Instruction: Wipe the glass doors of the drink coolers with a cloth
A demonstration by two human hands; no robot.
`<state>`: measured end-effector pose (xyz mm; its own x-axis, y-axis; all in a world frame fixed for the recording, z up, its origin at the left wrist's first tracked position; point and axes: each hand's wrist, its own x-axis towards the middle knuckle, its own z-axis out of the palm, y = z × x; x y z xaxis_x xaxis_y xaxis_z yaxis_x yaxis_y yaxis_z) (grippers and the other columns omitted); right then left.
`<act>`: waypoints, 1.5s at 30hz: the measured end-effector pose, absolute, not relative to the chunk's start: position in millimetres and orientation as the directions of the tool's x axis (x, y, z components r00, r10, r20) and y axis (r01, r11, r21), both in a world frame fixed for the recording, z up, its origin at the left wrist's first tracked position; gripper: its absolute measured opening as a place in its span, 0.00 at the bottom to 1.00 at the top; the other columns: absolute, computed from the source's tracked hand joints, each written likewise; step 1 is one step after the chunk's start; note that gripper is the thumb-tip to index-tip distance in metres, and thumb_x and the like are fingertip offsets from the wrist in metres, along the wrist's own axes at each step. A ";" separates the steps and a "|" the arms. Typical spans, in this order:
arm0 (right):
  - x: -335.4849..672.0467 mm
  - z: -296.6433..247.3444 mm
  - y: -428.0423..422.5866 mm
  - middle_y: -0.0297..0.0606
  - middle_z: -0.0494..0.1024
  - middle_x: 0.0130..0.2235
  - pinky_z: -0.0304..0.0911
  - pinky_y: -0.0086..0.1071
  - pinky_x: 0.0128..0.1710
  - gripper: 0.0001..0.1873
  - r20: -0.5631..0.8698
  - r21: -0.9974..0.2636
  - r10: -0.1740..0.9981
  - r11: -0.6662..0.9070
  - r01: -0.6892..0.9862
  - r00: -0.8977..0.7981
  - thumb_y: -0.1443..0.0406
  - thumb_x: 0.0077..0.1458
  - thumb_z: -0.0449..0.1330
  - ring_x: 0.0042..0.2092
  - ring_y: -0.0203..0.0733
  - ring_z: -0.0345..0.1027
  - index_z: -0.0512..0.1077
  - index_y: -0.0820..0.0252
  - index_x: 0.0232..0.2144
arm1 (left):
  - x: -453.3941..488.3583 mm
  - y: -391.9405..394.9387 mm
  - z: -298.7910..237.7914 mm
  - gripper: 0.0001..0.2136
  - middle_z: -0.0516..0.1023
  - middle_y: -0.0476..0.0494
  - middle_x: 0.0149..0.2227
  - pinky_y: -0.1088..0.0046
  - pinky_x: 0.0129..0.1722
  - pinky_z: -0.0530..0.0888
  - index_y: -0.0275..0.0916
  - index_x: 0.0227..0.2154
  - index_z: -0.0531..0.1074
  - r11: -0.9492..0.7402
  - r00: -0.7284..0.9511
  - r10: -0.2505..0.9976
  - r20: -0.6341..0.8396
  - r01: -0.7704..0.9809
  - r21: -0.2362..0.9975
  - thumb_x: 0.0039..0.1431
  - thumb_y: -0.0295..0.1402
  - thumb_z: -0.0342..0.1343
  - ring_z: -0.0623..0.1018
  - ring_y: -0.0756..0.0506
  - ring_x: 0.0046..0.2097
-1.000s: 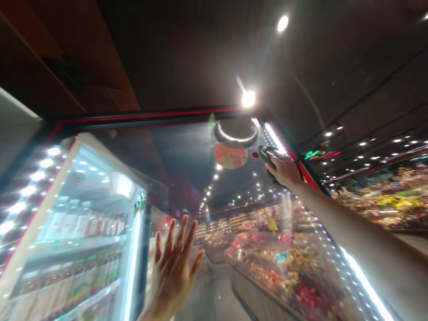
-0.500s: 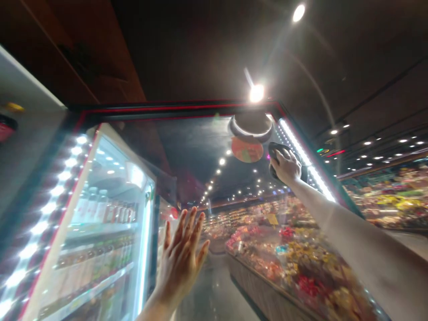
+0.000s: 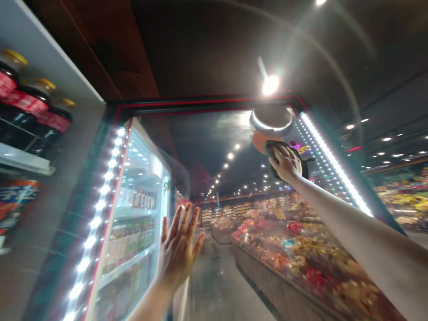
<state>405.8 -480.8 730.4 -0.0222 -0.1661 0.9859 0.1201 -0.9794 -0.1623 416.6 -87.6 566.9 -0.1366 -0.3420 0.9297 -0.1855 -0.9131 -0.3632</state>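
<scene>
A glass cooler door (image 3: 214,169) with a black and red frame stands open in front of me and mirrors the shop behind. My left hand (image 3: 179,247) lies flat on the glass low down, fingers spread and empty. My right hand (image 3: 285,162) is raised near the door's top right corner, fingers closed on a dark cloth (image 3: 294,157) pressed against the glass. Just above the cloth sit a round grey fitting (image 3: 271,119) and an orange round sticker (image 3: 261,140), partly covered by the cloth.
Dark bottles with red labels (image 3: 26,104) stand on a cooler shelf at upper left. LED strips (image 3: 100,214) edge the door. Reflected in the glass are a drinks shelf (image 3: 133,240) and long bins of packaged goods (image 3: 301,254). A ceiling lamp (image 3: 270,84) glares above.
My right hand with the cloth has slid a little left and down from the corner, over the sticker. The view has swung left, bringing the bottle shelf into sight. The left hand stays flat.
</scene>
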 end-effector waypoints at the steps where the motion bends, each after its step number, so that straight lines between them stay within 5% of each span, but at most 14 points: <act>1: 407.2 742.5 -472.7 0.46 0.58 0.69 0.52 0.56 0.63 0.30 0.956 -0.287 -0.293 -0.949 0.129 -0.027 0.52 0.66 0.45 0.69 0.59 0.47 0.61 0.53 0.66 | 414.9 -76.6 566.4 0.33 0.56 0.41 0.70 0.43 0.69 0.49 0.47 0.71 0.42 -0.923 -0.133 -0.323 0.937 -0.174 -0.343 0.68 0.39 0.48 0.55 0.37 0.71; 3: 412.7 764.5 -435.9 0.49 0.56 0.70 0.52 0.62 0.61 0.32 0.930 -0.360 -0.368 -0.921 0.147 -0.027 0.51 0.67 0.42 0.69 0.63 0.45 0.59 0.54 0.68 | 413.0 -58.4 564.8 0.33 0.55 0.40 0.71 0.42 0.69 0.51 0.47 0.71 0.41 -0.938 -0.123 -0.292 0.949 -0.156 -0.309 0.68 0.40 0.48 0.54 0.35 0.71; 5: 418.8 775.4 -378.1 0.44 0.54 0.71 0.50 0.63 0.62 0.31 0.959 -0.274 -0.283 -0.947 0.165 -0.028 0.51 0.68 0.41 0.70 0.62 0.43 0.58 0.49 0.68 | 413.9 -47.0 561.7 0.34 0.55 0.39 0.71 0.41 0.68 0.52 0.46 0.71 0.40 -0.944 -0.107 -0.281 0.954 -0.147 -0.294 0.68 0.41 0.48 0.54 0.34 0.71; 11: 421.1 738.8 -217.3 0.33 0.53 0.72 0.48 0.56 0.66 0.28 0.912 0.394 0.408 -0.897 0.201 0.033 0.51 0.68 0.42 0.72 0.53 0.42 0.58 0.41 0.67 | 427.7 -46.3 548.6 0.35 0.54 0.37 0.71 0.40 0.68 0.50 0.43 0.71 0.39 -0.949 -0.063 -0.256 0.965 -0.176 -0.263 0.67 0.44 0.48 0.52 0.34 0.72; 14: 416.7 722.8 -222.1 0.31 0.54 0.71 0.44 0.50 0.69 0.28 0.833 0.531 0.549 -0.827 0.185 0.061 0.51 0.68 0.43 0.72 0.48 0.42 0.58 0.43 0.67 | 431.7 -49.6 545.8 0.35 0.53 0.37 0.71 0.41 0.69 0.48 0.44 0.71 0.39 -0.945 -0.077 -0.239 0.968 -0.209 -0.250 0.67 0.44 0.48 0.50 0.35 0.72; 17: 412.2 717.7 -288.7 0.32 0.55 0.71 0.45 0.49 0.68 0.29 0.951 0.299 0.306 -0.946 0.121 0.037 0.50 0.68 0.43 0.71 0.49 0.43 0.59 0.45 0.67 | 432.9 -49.7 544.2 0.36 0.52 0.38 0.71 0.42 0.69 0.47 0.44 0.71 0.38 -0.939 -0.080 -0.231 0.970 -0.243 -0.244 0.67 0.44 0.49 0.49 0.35 0.72; 19: 411.0 714.3 -343.8 0.36 0.56 0.70 0.47 0.53 0.67 0.29 1.000 0.020 0.019 -0.996 0.083 -0.016 0.51 0.67 0.42 0.71 0.53 0.45 0.59 0.48 0.67 | 433.4 -48.8 542.4 0.36 0.51 0.39 0.72 0.42 0.69 0.46 0.44 0.71 0.37 -0.937 -0.075 -0.222 0.972 -0.260 -0.234 0.67 0.44 0.49 0.49 0.35 0.73; 22: 415.4 711.1 -399.3 0.47 0.58 0.69 0.50 0.60 0.63 0.32 0.891 -0.432 -0.445 -0.892 0.135 -0.090 0.51 0.66 0.42 0.69 0.61 0.47 0.62 0.56 0.66 | 434.9 -48.0 538.4 0.38 0.50 0.39 0.72 0.41 0.70 0.45 0.44 0.71 0.35 -0.935 -0.069 -0.220 0.973 -0.270 -0.230 0.67 0.43 0.49 0.47 0.35 0.73; 24: 422.5 716.5 -402.1 0.54 0.57 0.69 0.51 0.64 0.60 0.33 0.799 -0.567 -0.593 -0.799 0.201 -0.100 0.52 0.65 0.41 0.69 0.65 0.47 0.62 0.59 0.66 | 436.4 -48.6 535.6 0.38 0.49 0.39 0.72 0.41 0.70 0.46 0.42 0.71 0.34 -0.935 -0.067 -0.218 0.974 -0.271 -0.228 0.67 0.43 0.50 0.46 0.35 0.73; 26: 430.4 728.9 -375.7 0.56 0.56 0.69 0.50 0.67 0.59 0.33 0.786 -0.575 -0.610 -0.780 0.246 -0.100 0.53 0.65 0.41 0.69 0.67 0.46 0.61 0.59 0.66 | 437.9 -49.8 533.5 0.39 0.48 0.39 0.72 0.40 0.69 0.47 0.42 0.71 0.33 -0.937 -0.060 -0.214 0.975 -0.270 -0.222 0.67 0.43 0.50 0.46 0.35 0.73; 30: 440.2 753.7 -261.4 0.53 0.54 0.70 0.46 0.69 0.61 0.32 0.914 -0.358 -0.394 -0.894 0.268 -0.094 0.53 0.65 0.43 0.70 0.66 0.41 0.60 0.57 0.67 | 437.1 -49.3 529.8 0.41 0.45 0.38 0.73 0.35 0.68 0.50 0.42 0.71 0.33 -0.938 -0.019 -0.215 0.976 -0.276 -0.212 0.65 0.44 0.51 0.45 0.32 0.73; 34: 442.6 752.0 -124.8 0.53 0.51 0.71 0.44 0.66 0.63 0.31 0.998 0.020 0.001 -0.956 0.291 -0.064 0.55 0.66 0.45 0.71 0.62 0.41 0.59 0.58 0.67 | 432.3 -31.6 515.2 0.44 0.43 0.39 0.73 0.40 0.68 0.56 0.40 0.71 0.35 -0.904 0.044 -0.337 0.941 -0.294 -0.310 0.63 0.49 0.53 0.44 0.35 0.73; 37: 442.8 749.9 -45.4 0.51 0.52 0.71 0.44 0.64 0.64 0.30 0.965 0.252 0.261 -0.907 0.338 -0.018 0.56 0.67 0.44 0.71 0.59 0.41 0.59 0.58 0.67 | 429.8 -2.1 495.9 0.40 0.46 0.40 0.73 0.40 0.68 0.55 0.39 0.71 0.37 -0.934 0.037 -0.299 0.954 -0.216 -0.285 0.65 0.48 0.50 0.44 0.35 0.73; 45: 442.2 705.5 -1.4 0.48 0.52 0.71 0.39 0.64 0.67 0.30 0.868 0.460 0.496 -0.784 0.417 -0.025 0.59 0.67 0.45 0.72 0.55 0.40 0.57 0.58 0.68 | 409.4 81.3 476.3 0.42 0.50 0.31 0.72 0.37 0.68 0.49 0.38 0.71 0.33 -0.996 0.020 -0.086 0.996 0.013 -0.086 0.66 0.47 0.51 0.50 0.32 0.72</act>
